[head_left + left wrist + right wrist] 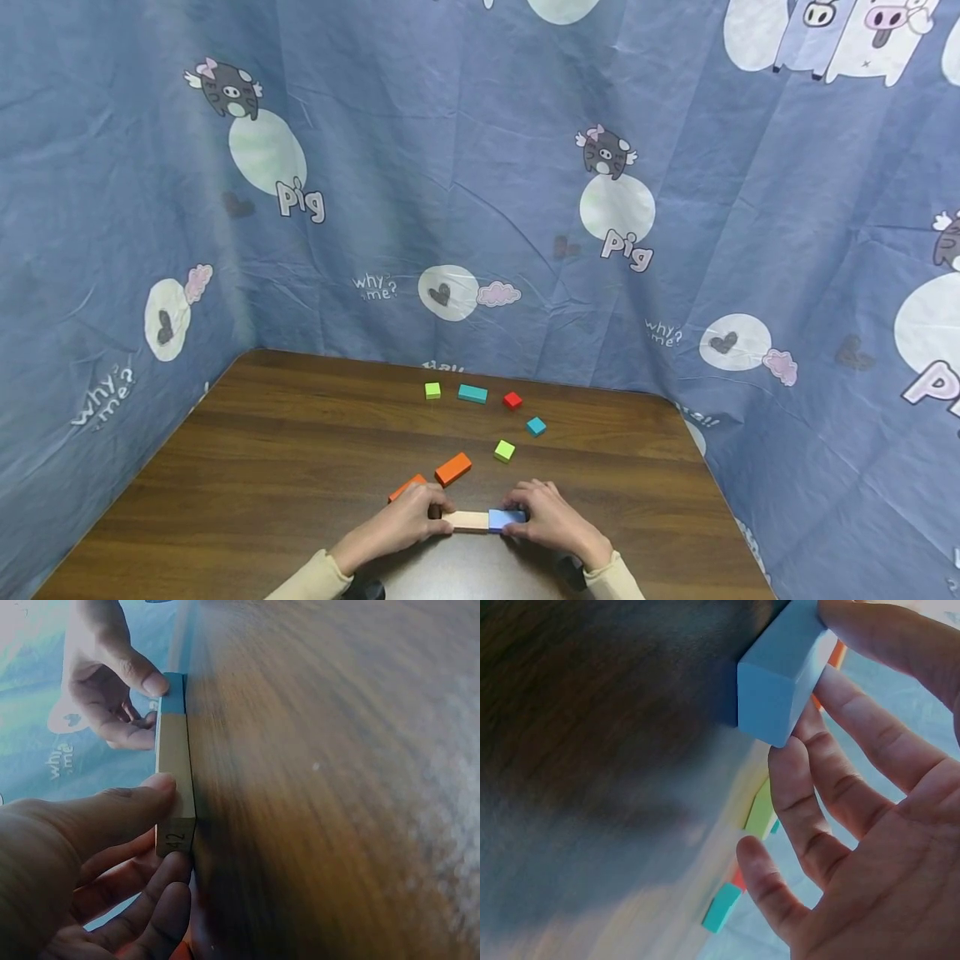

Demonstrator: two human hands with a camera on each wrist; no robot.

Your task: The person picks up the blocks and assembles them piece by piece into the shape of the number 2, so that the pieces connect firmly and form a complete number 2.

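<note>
A wooden block (470,522) met a blue block (500,520) end to end on the surface (300,433).
The left hand (408,515) pinched the wooden block's outer end between thumb and fingers (171,911); the right hand (553,518) gripped the blue one likewise. Orange blocks (453,469) lay just beyond.

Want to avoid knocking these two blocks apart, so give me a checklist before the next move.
1. Left grip on the beige block: ok, thumb and fingers hold its end.
2. Right grip on the blue block: ok, thumb and fingers pinch it.
3. Both blocks end to end: ok, no visible gap.
4. Free space around: not ok, an orange block lies close beyond the left grip.
5. Both flat on the table: cannot tell, undersides hidden.
</note>
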